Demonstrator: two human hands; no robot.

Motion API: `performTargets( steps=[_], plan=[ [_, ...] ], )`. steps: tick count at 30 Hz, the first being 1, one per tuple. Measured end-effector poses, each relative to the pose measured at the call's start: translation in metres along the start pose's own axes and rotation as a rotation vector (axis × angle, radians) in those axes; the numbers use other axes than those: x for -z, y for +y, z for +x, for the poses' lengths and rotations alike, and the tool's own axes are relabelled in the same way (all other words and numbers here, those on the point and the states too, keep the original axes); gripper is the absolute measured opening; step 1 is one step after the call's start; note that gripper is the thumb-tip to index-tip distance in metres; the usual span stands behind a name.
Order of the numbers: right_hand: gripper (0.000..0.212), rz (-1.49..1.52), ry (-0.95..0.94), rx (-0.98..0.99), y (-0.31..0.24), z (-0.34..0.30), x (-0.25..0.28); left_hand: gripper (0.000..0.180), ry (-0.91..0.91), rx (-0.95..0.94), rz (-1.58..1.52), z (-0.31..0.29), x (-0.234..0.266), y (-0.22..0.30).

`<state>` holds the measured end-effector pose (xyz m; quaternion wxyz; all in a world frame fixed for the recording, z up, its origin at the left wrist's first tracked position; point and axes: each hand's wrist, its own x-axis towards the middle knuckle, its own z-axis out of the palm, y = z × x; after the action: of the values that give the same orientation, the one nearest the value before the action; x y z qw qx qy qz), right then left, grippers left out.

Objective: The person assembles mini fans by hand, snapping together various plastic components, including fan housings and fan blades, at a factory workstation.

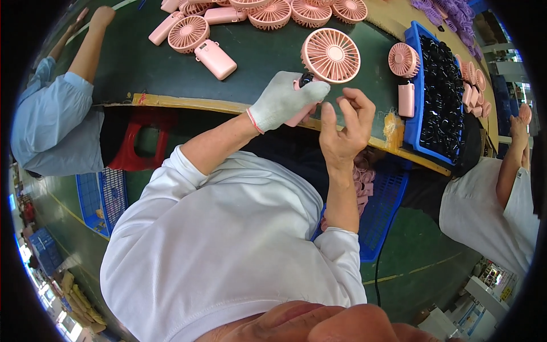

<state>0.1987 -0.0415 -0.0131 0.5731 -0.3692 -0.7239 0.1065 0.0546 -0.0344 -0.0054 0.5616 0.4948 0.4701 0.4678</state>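
Observation:
My left hand point(285, 101), in a pale knit glove with a red-edged cuff, is wrapped round the handle of a pink handheld fan point(335, 54). Its round slatted head faces up above the green table point(256, 54). A small black piece point(306, 78) sits at the fan's neck beside my gloved thumb; its exact shape is partly hidden. Just right of the handle, my bare right hand point(346, 134) is raised with thumb and fingers apart and bent, nothing visible between them. More pink fans point(188, 34) lie at the table's far side, one with its handle point(215, 59) toward me.
At right, a blue tray point(415, 85) holds many small black parts, with a pink fan point(403, 60) beside it. A blue crate point(384, 199) with pink pieces stands below the table edge. Co-workers sit left point(62, 119) and right point(484, 199). A red stool point(142, 139) is at left.

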Motion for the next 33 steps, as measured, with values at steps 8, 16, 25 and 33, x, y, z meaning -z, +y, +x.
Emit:
performTargets(
  steps=[8,16,25,33],
  plan=[
    [0.046,0.707,-0.127,-0.859,0.012,-0.019,-0.009,0.039,-0.01,-0.059,0.049,0.0,-0.014,-0.01],
    [0.04,0.348,-0.059,-0.401,0.004,0.018,-0.009,0.05,0.002,-0.289,-0.074,0.006,-0.02,-0.058],
    [0.035,-0.212,-0.198,-0.287,0.063,0.079,0.057,0.029,0.083,-0.267,0.098,-0.011,-0.021,0.002],
    [0.038,-1.221,-0.245,0.048,0.101,0.087,0.066,0.024,0.456,-0.779,0.749,-0.037,0.061,0.005]
  ],
)
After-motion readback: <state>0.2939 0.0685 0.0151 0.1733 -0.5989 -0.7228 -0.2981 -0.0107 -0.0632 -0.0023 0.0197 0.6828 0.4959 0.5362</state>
